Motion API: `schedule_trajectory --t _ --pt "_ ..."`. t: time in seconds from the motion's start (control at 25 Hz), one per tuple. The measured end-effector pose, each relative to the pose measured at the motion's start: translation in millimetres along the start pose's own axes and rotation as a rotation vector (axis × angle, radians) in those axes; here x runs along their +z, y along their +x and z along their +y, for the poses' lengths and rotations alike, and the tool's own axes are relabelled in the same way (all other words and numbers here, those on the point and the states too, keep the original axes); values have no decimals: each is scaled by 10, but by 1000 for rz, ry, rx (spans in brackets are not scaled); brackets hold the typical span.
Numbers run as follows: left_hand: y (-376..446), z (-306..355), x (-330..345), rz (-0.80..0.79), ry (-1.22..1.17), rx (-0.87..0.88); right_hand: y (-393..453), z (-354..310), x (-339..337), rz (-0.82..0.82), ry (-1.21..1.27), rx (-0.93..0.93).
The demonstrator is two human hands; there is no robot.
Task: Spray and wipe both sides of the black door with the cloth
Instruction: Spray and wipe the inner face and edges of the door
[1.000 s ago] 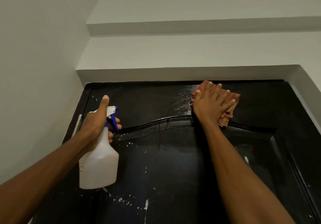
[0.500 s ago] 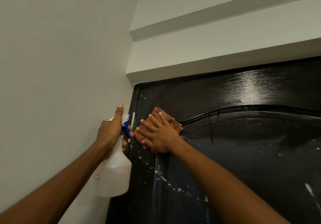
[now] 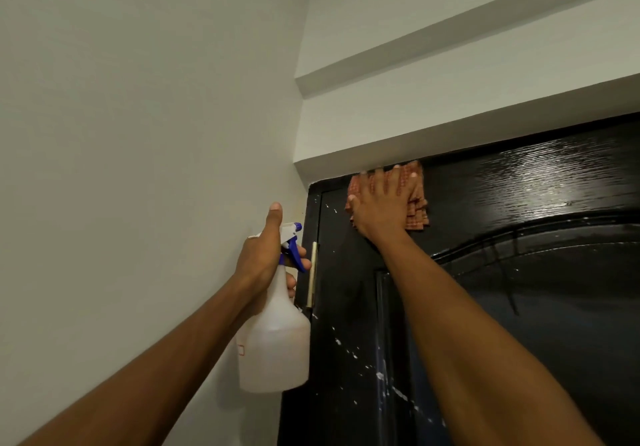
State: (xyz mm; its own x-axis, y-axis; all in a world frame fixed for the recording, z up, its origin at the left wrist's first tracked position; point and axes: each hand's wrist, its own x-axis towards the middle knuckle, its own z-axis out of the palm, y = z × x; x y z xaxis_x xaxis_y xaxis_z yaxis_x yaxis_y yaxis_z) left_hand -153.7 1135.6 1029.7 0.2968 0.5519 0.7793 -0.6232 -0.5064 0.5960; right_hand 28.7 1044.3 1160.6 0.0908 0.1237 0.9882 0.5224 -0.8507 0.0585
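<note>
the black door fills the lower right of the frame, glossy and wet, with white droplets low at centre. the right hand, fingers spread flat, presses the cloth, which has just swept up into the door's top left corner. the left hand grips the spray bottle centre-left. this side looks nearly wiped.

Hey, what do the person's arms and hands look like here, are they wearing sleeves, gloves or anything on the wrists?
Both forearms are bare as far as the frame shows. The left hand and right hand are ungloved, with no visible rings, watch or bands.
</note>
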Motion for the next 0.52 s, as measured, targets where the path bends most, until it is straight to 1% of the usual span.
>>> schedule_trajectory --t 0.08,0.12,0.16,0.2,0.24,0.28,0.36,0.4,0.44,0.52 --pt "63 -8 -16 -12 25 21 -54 -335 145 -10 -39 -238" --pt "89 -16 -19 -16 37 33 -65 -414 187 -42 -49 -373" --pt "108 -20 -27 -20 48 40 -36 -424 180 -86 -60 -496" --pt "122 -12 -29 -25 61 43 37 -370 147 -116 -59 -571" --pt "136 6 -31 -30 71 46 111 -291 99 -120 -63 -575" --pt "157 20 -32 -40 77 50 178 -216 73 -95 -61 -497" --pt "225 59 -33 -50 89 65 253 -181 51 -14 -13 -223" --pt "242 76 -23 -48 95 63 229 -244 68 5 -7 -141" --pt "262 83 0 -48 102 54 184 -341 104 28 -10 -111" --pt "273 61 21 -41 114 39 142 -593 184 21 6 -157"
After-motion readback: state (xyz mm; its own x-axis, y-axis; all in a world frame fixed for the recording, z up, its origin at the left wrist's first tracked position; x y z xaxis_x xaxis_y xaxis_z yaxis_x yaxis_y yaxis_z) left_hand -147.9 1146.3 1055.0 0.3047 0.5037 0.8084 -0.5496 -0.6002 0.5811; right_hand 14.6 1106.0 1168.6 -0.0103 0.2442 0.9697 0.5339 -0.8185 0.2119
